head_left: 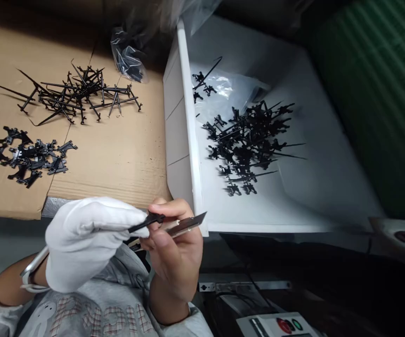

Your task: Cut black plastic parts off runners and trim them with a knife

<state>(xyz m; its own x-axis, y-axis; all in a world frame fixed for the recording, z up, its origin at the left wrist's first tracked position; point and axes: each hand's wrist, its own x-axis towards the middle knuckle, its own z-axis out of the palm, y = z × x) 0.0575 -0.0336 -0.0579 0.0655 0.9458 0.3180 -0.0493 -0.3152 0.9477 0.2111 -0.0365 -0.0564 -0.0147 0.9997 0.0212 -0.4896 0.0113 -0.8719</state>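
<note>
My left hand (90, 234), in a white glove, pinches a small black plastic part (142, 224) between thumb and fingers. Bare and close beside it, my right hand (177, 248) grips a utility knife (184, 226), its blade pointing to the right. The right fingertips sit around the far end of the black part; whether they press on it I cannot tell. Both hands are in front of the table edge, left of the white bin's near corner. Most of the knife's handle is hidden by my fingers.
On the cardboard-covered table (118, 164) lie a heap of thin black plastic sprues (83, 91), a pile of small black parts (33, 157) and a clear bag (127, 56). A white bin (197, 178) holds many black pieces (251, 135) and a plastic bag. A control box (276, 325) stands below.
</note>
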